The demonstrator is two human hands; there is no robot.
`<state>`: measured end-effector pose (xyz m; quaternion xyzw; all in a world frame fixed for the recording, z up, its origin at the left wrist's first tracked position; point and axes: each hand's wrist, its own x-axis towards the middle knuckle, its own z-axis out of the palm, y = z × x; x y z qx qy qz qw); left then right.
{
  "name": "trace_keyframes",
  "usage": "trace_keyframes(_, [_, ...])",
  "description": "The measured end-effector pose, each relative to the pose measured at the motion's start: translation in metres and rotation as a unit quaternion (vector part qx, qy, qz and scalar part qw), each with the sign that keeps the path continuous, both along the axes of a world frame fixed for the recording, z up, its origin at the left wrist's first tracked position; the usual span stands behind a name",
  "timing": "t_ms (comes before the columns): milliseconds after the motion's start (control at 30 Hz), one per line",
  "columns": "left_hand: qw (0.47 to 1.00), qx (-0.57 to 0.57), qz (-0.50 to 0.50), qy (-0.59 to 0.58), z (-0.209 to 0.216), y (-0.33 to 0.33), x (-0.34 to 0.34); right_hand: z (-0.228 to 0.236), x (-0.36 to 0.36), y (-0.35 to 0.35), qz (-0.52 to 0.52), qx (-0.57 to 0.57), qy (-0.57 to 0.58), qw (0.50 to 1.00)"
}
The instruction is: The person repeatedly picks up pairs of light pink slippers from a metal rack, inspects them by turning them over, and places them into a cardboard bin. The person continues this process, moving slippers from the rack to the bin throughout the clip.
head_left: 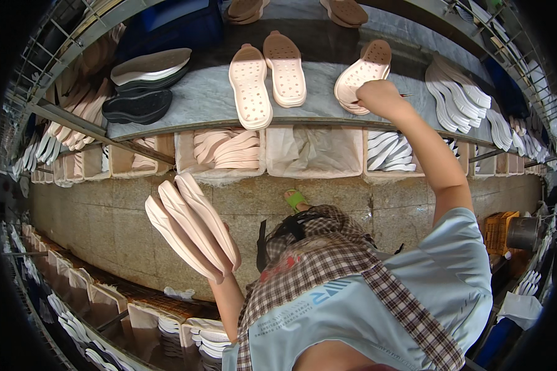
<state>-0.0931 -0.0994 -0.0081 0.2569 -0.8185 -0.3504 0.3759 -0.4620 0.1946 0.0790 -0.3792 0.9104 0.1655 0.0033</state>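
Along the near edge of the grey table (320, 80), the right hand (382, 98) bends over a stack of pale pink soles (371, 59), its fingers curled around a thin pen-like tool (406, 95) that juts out on both sides; whether they press the stack I cannot tell. Grey tabletop separates this stack from two pink soles to its left, the nearer sole (250, 86) reaching the table's lip and the farther sole (284, 69) lying just inside it. White soles (458, 93) stand to the right. Beyond the table edge, over open tiled floor (105, 204), the left hand (231, 272), mostly hidden, grips a bundle of pink soles (192, 226), well apart from the lined bins (315, 167).
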Motion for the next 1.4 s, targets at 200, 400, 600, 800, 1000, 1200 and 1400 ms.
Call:
trace_keyframes(200, [0.999, 0.010, 0.038, -0.019, -0.022, -0.007, 0.014, 0.000, -0.013, 0.039, -0.117, -0.149, -0.025, 0.982])
trace_keyframes(400, [0.948, -0.212, 0.063, -0.231, -0.024, -0.009, 0.021, -0.080, -0.034, 0.046, -0.342, -0.571, -0.165, 0.727])
trace_keyframes(600, [0.903, -0.352, 0.087, -0.232, 0.001, 0.003, 0.014, -0.092, -0.039, 0.033, -0.339, -0.582, -0.201, 0.711])
trace_keyframes(800, [0.939, -0.302, 0.061, -0.151, 0.027, 0.016, 0.013, -0.076, -0.038, 0.002, -0.358, -0.616, -0.248, 0.656])
trace_keyframes(1000, [0.930, -0.299, 0.074, -0.202, 0.021, 0.012, 0.024, -0.042, -0.036, -0.008, -0.359, -0.678, -0.452, 0.456])
trace_keyframes(1200, [0.984, -0.054, 0.050, -0.161, -0.009, 0.000, 0.043, 0.008, 0.019, -0.001, -0.249, -0.713, -0.653, 0.055])
trace_keyframes(1400, [0.921, -0.306, 0.083, -0.229, -0.003, -0.003, 0.042, 0.039, 0.070, 0.018, -0.244, -0.686, -0.678, -0.104])
